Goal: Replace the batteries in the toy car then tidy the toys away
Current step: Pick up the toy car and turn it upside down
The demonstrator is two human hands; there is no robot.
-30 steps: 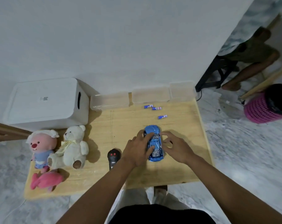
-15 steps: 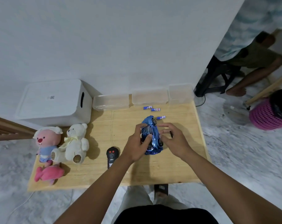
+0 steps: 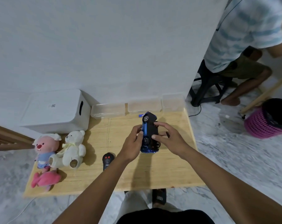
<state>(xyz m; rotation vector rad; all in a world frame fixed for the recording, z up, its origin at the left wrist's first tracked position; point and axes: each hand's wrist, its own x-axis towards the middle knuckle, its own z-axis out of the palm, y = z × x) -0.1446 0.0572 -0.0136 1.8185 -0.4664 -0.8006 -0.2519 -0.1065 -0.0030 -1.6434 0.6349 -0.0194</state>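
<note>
I am looking down through the head camera, and both hands are holding the toy car (image 3: 149,131) up over the middle of the counter (image 3: 166,168). The car is lying turned on its side, its black underside and wheels facing right and its blue body facing left, nose pointing away toward the wall. My left grip (image 3: 133,143) is wrapping around the blue side, fingers curled against the body near the rear wheel. My right grip (image 3: 169,139) is curling over the black underside, with fingertips (image 3: 154,136) pressing on it. The car's rear end is hanging low toward the wood, and I cannot tell whether it is touching. Just behind the car's nose one small blue battery (image 3: 141,116) is peeking out on the counter. A black remote control (image 3: 108,160) with two red buttons is lying near my left wrist, apart from the car. At the left end of the counter a white teddy bear (image 3: 73,146) is sitting beside a pink-faced plush (image 3: 45,145), and a pink plush (image 3: 45,179) is lying in front of them near the edge. A white storage box (image 3: 56,110) is standing behind them against the wall, and three clear containers (image 3: 108,109) are lining the counter's far edge. Off to the right a person (image 3: 243,38) is sitting on a dark stool (image 3: 206,88), and a pink basket (image 3: 266,125) is standing on the floor.
</note>
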